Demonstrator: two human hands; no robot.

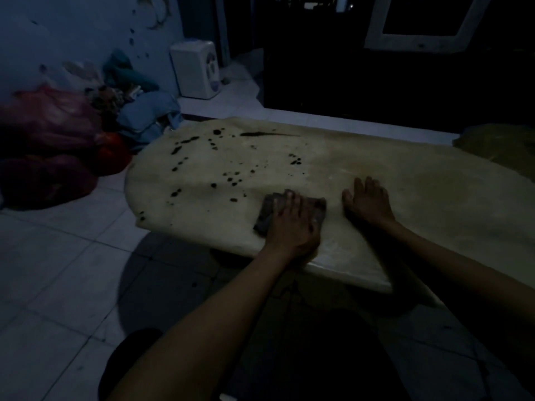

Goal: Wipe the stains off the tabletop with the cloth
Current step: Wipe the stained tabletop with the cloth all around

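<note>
A pale tabletop (362, 175) with a rounded left end is filling most of the dim view, standing over a tiled floor (58, 270). Dark stains (228, 169) are lying scattered across its left half — spots, drips and one long smear near the far edge — while the right half is looking clean. The right hand (367, 202) is resting flat on bare surface, fingers spread, gripping nothing and seemingly bracing. The left hand (292, 224) is pressing flat on a small dark cloth (267, 212) near the front edge, just short of the nearest spots; it is pinning the cloth to the table rather than clutching it. The two hands are lying apart. Wiping seems to be in hand, with most stains untouched — the next stroke is calling for a firm push leftward and away, into the spotted area.
</note>
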